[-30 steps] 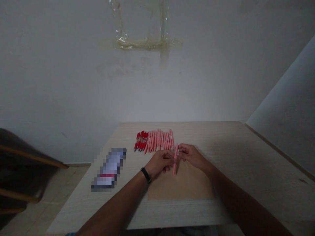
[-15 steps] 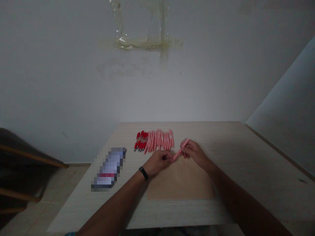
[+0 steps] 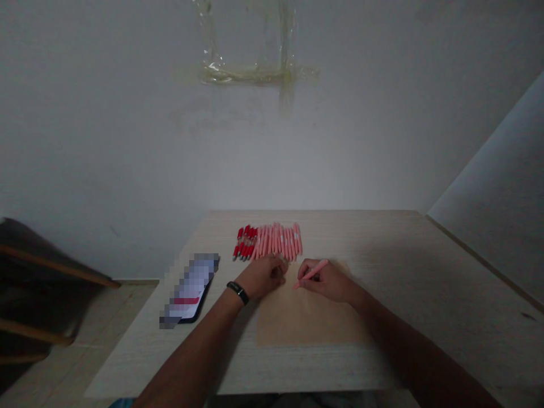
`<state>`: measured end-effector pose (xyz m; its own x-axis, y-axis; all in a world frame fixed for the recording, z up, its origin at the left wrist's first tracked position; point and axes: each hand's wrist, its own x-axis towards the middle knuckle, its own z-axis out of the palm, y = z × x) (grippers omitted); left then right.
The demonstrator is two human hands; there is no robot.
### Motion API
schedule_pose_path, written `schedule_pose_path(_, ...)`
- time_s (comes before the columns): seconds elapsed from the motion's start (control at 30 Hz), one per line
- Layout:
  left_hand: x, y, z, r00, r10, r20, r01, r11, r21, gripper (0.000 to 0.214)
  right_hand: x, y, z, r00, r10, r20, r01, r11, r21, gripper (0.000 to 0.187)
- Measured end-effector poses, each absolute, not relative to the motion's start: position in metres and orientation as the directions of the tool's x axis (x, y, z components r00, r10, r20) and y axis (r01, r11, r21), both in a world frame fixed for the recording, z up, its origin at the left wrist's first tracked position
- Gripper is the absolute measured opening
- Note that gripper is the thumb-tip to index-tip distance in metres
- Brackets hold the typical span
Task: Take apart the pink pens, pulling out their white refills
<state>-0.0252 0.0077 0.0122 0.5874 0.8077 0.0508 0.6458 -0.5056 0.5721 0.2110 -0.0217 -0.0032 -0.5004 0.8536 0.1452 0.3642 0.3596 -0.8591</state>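
My right hand [image 3: 325, 280] holds a slim pink pen [image 3: 317, 269] in a writing grip. The pen slants, its lower end pointing down and left just over a brown sheet of paper [image 3: 306, 326]. My left hand [image 3: 264, 276], with a dark band on its wrist, rests by the sheet's upper left part. Its fingers are curled together, and whatever they may hold is hidden. Just beyond the left hand lies a row of several pink pens [image 3: 278, 241], side by side. Several red pens [image 3: 244, 249] with grey ends adjoin that row on the left.
A phone [image 3: 191, 292], partly blurred out, lies on the left of the pale wooden table [image 3: 425, 272]. Behind the table stands a grey wall [image 3: 361, 124] with yellowed tape on it. Dark furniture with wooden bars [image 3: 38, 266] is at the far left.
My hands have moved apart; the left went left, off the pen's lower end. My right hand has come down and turned, now gripping the pen for writing with its lower end near the paper.
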Motion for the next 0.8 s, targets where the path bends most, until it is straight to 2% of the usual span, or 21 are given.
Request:
schedule_pose_path(0.13, -0.023, 0.006, 0.011, 0.592, 0.804, 0.054, 0.660, -0.522, 0.541, 0.022, 0.204, -0.025, -0.004, -0.512, 0.843, 0.166, 0.362, 0.387, -0.848, 0.007)
schedule_pose_path(0.47, -0.024, 0.006, 0.010, 0.596, 0.801, 0.055, 0.658, -0.526, 0.538, 0.023, 0.208, -0.023, -0.008, -0.490, 0.854, 0.174, 0.476, 0.429, -0.767, 0.003)
schedule_pose_path(0.8, -0.023, 0.006, 0.010, 0.613, 0.790, 0.020, 0.704, -0.558, 0.439, 0.025, 0.216, -0.021, -0.001, -0.514, 0.846, 0.142, 0.569, 0.460, -0.682, 0.004)
